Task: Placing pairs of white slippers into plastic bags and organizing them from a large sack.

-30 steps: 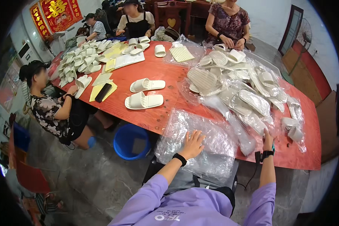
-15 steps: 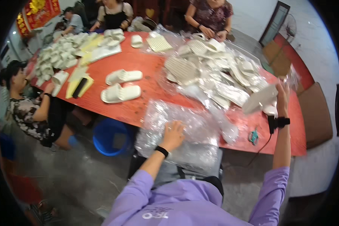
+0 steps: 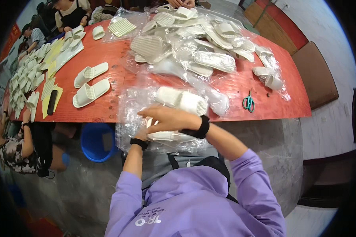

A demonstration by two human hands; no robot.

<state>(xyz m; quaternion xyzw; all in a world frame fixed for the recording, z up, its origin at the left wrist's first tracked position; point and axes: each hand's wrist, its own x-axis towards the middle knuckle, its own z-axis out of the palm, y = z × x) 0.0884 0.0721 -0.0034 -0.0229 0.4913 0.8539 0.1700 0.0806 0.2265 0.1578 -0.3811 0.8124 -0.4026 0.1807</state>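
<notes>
A stack of clear plastic bags (image 3: 126,103) lies at the table's near edge in front of me. On it rests a cream slipper (image 3: 182,100), with a second cream slipper (image 3: 172,136) nearer to me, partly covered by my right hand. My right hand (image 3: 165,117) reaches left across both slippers, fingers stretched out and thumb apart. Close below its fingertips, my left hand (image 3: 141,133) is at the left end of the nearer slipper, by the plastic. Its fingers are blurred and partly hidden.
Beyond the bags is a heap of bagged slippers (image 3: 213,61). Teal scissors (image 3: 249,102) and a bagged pair (image 3: 269,78) lie to the right. At left are a loose pair (image 3: 91,85), a black bar-shaped object (image 3: 52,102), a blue bucket (image 3: 97,142) and co-workers.
My right hand has come from the right, where it held up a slipper, to over the bags. Two slippers now lie on the plastic. The view has shifted.
</notes>
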